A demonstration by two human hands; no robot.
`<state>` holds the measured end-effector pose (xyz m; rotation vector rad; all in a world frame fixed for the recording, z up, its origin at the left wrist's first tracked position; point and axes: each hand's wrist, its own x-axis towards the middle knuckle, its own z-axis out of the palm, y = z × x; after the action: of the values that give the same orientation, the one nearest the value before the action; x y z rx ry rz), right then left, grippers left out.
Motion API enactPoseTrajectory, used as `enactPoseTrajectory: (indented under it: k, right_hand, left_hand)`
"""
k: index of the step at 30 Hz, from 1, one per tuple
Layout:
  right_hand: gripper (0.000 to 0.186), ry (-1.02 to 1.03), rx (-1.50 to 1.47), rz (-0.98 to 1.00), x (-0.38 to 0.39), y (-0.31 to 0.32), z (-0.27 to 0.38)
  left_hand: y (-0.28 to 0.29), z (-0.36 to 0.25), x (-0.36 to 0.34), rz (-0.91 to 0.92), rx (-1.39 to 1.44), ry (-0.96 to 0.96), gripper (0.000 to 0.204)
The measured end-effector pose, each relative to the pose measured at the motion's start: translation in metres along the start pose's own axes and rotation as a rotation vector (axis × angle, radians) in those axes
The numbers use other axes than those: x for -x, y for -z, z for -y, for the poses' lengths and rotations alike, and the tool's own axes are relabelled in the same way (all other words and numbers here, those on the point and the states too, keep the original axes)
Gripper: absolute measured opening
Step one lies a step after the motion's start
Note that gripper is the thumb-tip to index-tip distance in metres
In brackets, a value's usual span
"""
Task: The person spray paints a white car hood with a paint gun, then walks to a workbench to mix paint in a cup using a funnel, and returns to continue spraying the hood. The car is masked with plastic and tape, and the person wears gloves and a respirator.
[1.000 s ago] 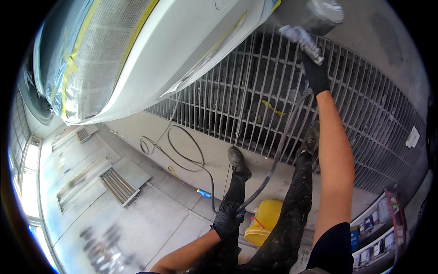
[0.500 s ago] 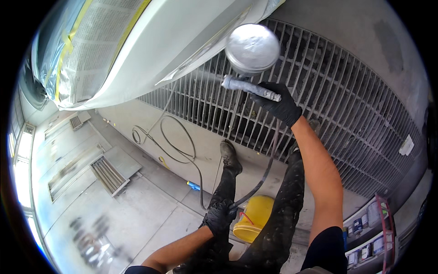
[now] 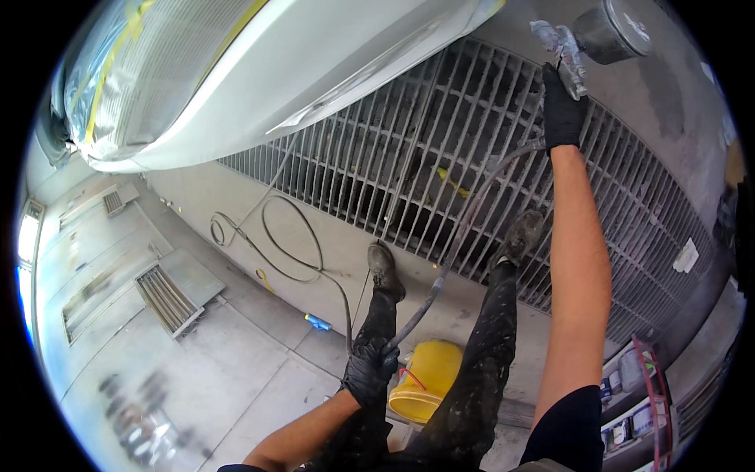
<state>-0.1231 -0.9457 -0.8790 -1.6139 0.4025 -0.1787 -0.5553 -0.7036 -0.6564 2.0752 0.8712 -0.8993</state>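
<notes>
My right hand (image 3: 564, 110), in a black glove, is closed around the handle of a paint-smeared spray gun (image 3: 568, 53) at the upper right. A round metal paint cup (image 3: 607, 38) sits on the gun. My right arm reaches far forward over the floor grating. From beneath that hand a grey air hose (image 3: 456, 244) curves down to my left hand (image 3: 370, 370), also black-gloved, which grips it low in front of my left leg. To the upper left, a smooth white vehicle panel (image 3: 267, 94) stands apart from the gun.
Masking paper (image 3: 181, 55) with yellow tape covers part of the vehicle. My feet stand by a metal floor grating (image 3: 377, 165). Loops of hose (image 3: 291, 236), a blue fitting (image 3: 318, 322) and a yellow bucket (image 3: 432, 374) are on the floor. A shelf with containers (image 3: 633, 417) stands lower right.
My right hand has carried the spray gun up and right, away from the white panel, and the gun has turned. The mist at its nozzle no longer shows. My left hand still holds the hose.
</notes>
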Motion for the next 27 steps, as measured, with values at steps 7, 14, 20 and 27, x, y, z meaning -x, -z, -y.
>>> enactPoseTrajectory:
  k: [7,14,20,27]
  right_hand:
    - [0.022,-0.030,-0.269,0.161,0.158,-0.074,0.004]
    - [0.018,0.063,-0.065,0.642,0.281,-0.123,0.018]
    - [0.030,-0.034,0.036,0.639,0.236,-0.091,0.015]
    - [0.036,0.029,-0.020,0.326,0.097,-0.018,0.043]
  left_hand:
    - [0.010,0.077,0.018,-0.041,0.169,-0.012,0.013]
    - [0.028,0.089,0.029,-0.037,-0.043,0.013,0.014]
    - [0.009,0.059,0.028,-0.008,0.115,0.064,0.011]
    - [0.001,0.030,0.033,0.070,0.607,0.179,0.009]
